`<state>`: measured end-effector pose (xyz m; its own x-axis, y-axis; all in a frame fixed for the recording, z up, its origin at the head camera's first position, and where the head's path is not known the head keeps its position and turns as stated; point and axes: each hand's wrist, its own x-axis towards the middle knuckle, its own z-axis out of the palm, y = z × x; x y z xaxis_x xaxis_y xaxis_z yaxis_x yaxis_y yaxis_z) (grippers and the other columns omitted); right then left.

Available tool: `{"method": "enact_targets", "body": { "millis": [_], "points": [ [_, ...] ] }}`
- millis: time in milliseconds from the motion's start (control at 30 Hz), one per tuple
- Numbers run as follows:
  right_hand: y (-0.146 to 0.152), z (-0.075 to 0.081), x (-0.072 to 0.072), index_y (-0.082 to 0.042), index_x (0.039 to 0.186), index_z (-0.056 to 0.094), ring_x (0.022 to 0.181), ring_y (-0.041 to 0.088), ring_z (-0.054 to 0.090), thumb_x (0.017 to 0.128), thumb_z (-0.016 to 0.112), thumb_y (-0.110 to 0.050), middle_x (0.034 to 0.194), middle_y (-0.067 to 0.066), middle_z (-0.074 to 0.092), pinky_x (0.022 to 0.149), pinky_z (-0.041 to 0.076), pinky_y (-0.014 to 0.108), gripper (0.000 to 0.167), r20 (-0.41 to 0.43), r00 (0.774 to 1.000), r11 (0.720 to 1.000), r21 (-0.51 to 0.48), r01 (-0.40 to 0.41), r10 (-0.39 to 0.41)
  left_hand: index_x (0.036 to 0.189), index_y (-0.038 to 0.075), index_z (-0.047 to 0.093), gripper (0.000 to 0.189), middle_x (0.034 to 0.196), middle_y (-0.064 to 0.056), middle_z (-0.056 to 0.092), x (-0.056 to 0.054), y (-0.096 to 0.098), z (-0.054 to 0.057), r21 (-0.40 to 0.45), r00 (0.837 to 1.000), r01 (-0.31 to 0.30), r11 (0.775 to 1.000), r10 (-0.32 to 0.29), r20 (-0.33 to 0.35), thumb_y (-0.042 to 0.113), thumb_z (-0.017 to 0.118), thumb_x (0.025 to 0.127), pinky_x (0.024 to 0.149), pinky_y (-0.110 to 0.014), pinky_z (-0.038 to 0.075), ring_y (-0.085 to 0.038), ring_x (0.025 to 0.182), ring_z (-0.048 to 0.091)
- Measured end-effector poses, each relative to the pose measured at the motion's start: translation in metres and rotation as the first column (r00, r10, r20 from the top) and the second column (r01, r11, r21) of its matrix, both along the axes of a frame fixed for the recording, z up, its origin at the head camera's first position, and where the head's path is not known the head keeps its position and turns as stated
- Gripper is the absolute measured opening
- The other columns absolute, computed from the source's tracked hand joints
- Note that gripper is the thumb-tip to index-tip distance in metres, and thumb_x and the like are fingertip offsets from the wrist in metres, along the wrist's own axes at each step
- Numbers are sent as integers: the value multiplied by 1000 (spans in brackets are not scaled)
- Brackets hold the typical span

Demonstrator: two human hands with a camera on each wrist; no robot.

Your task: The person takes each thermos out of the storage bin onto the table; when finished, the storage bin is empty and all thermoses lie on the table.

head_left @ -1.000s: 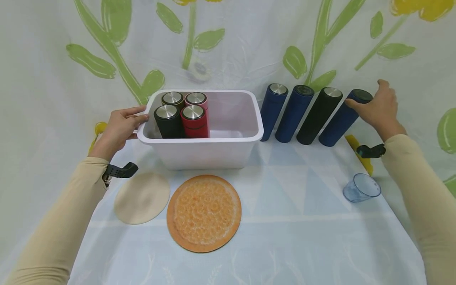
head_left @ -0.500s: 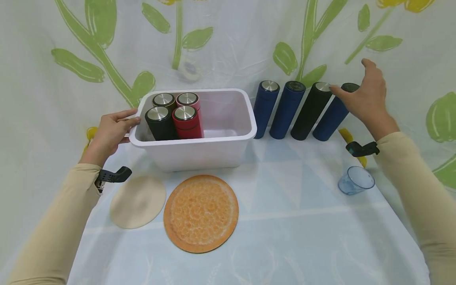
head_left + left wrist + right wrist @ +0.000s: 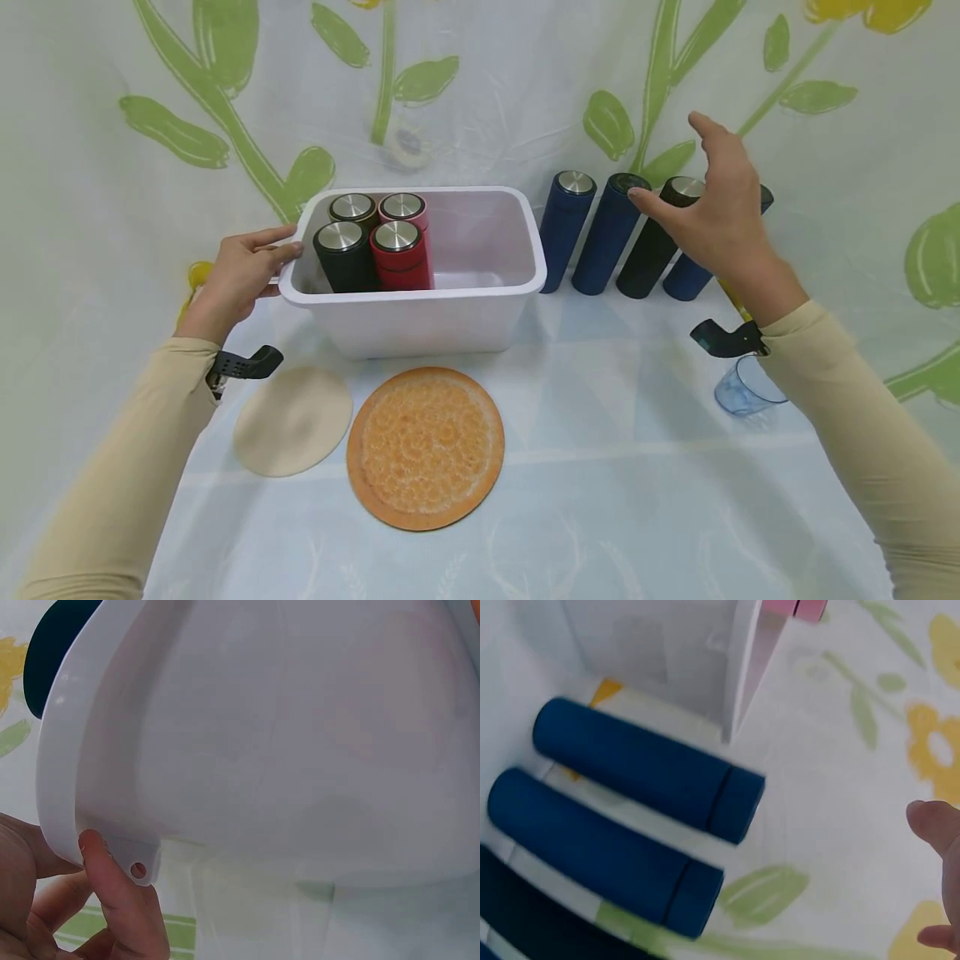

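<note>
A white plastic tub (image 3: 420,327) stands at the back of the table, its left half holding dark thermos bottles (image 3: 341,258), a red one (image 3: 405,265) and a pink one (image 3: 408,208). My left hand (image 3: 243,279) pinches the tub's left rim, fingers on top and below its lip. To the right of the tub, a row of upright thermoses runs along the backdrop: a blue thermos (image 3: 567,229), a second blue one (image 3: 607,855), a black one (image 3: 649,254) and another blue one (image 3: 686,278). Above the row is my right hand (image 3: 720,212), thumb and fingers spread wide, holding nothing. It partly hides the two rightmost thermoses.
A pale round mat (image 3: 292,423) and an orange, pizza-like disc (image 3: 425,450) lie in front of the tub. A clear blue glass (image 3: 738,388) stands at the right, partly behind my right sleeve. Flowered fabric hangs behind everything.
My right hand has let go of the rightmost blue thermos, opened wide and moved left above the row. My left hand stays on the tub's rim.
</note>
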<state>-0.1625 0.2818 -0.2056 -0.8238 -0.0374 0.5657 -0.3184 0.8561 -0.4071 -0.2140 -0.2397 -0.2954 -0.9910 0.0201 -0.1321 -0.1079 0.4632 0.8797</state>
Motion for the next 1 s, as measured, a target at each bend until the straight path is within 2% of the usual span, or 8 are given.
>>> {"method": "enact_targets", "body": {
  "millis": [100, 233, 567, 800, 1000],
  "points": [
    [-12, 0, 3, -6, 156, 32, 143, 21, 33, 86, 79, -30, 158, 9, 35, 113, 34, 41, 88, -7, 1000, 1000, 14, -22, 22, 156, 16, 36, 61, 152, -21, 41, 0, 0, 0, 2, 1000, -7, 1000, 7, 2, 38, 55, 103, 70, -19, 54, -30, 117, 53],
    [-28, -1, 6, -8, 156, 32, 141, 21, 37, 86, 80, -32, 158, 6, 35, 106, 42, 47, 88, 16, 999, 999, 9, -44, 44, 156, 16, 36, 60, 153, -21, 41, 1, 0, 1, 1, 1000, -9, 1000, 9, 2, 38, 55, 103, 71, -19, 54, -30, 117, 52],
    [-60, -12, 11, -9, 154, 37, 138, 22, 42, 83, 84, -30, 155, 6, 40, 104, 44, 47, 88, 42, 986, 986, -51, -159, 161, 156, 17, 37, 59, 150, -21, 43, 2, 2, 2, 8, 1000, -13, 1000, 14, -1, 37, 55, 103, 71, -19, 54, -26, 113, 53],
    [-81, -25, 9, -8, 153, 39, 137, 24, 45, 83, 84, -26, 154, 8, 42, 101, 46, 49, 85, 38, 967, 964, -97, -248, 252, 155, 15, 38, 58, 148, -21, 46, 3, 2, 3, 13, 1000, -10, 1000, 11, -20, 35, 55, 103, 70, -20, 55, -21, 108, 55],
    [-98, -34, 9, -7, 152, 39, 136, 25, 46, 82, 85, -26, 153, 8, 42, 100, 48, 50, 86, 61, 951, 945, -145, -293, 304, 155, 15, 39, 57, 147, -20, 49, 3, 1, 1, 26, 1000, -9, 1000, 10, -19, 34, 56, 103, 70, -21, 55, -18, 105, 56]
  ]
}}
